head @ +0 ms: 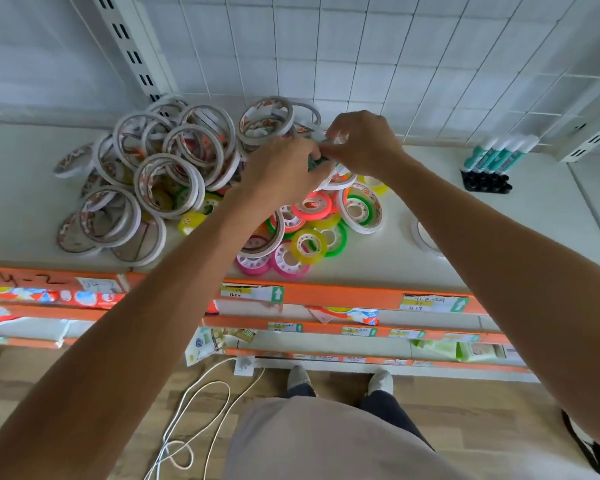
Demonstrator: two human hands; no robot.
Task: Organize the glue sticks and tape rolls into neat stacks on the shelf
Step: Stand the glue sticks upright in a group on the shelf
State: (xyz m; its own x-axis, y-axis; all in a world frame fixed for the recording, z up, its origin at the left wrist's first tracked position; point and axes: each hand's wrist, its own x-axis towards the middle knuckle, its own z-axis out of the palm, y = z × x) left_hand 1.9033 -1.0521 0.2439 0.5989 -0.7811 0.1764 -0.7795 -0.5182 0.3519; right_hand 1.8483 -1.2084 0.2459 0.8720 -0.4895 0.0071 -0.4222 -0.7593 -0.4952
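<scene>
A loose heap of white tape rolls (160, 174) lies on the white shelf (465, 244), left of centre. Small coloured tape rolls (309, 244) in pink, yellow and green are piled at the middle front. My left hand (281, 168) and my right hand (361, 140) meet above the back of that pile, fingers curled round a small green item (315, 163) between them; what it is stays mostly hidden. A neat group of glue sticks (496, 157) with green bodies and black bases lies at the back right.
A single white tape roll (425, 237) lies alone right of the pile. The shelf's orange front edge (343, 294) carries price labels, with lower shelves beneath. A white wire grid (395, 64) backs the shelf. A white cord (194, 420) coils on the wooden floor.
</scene>
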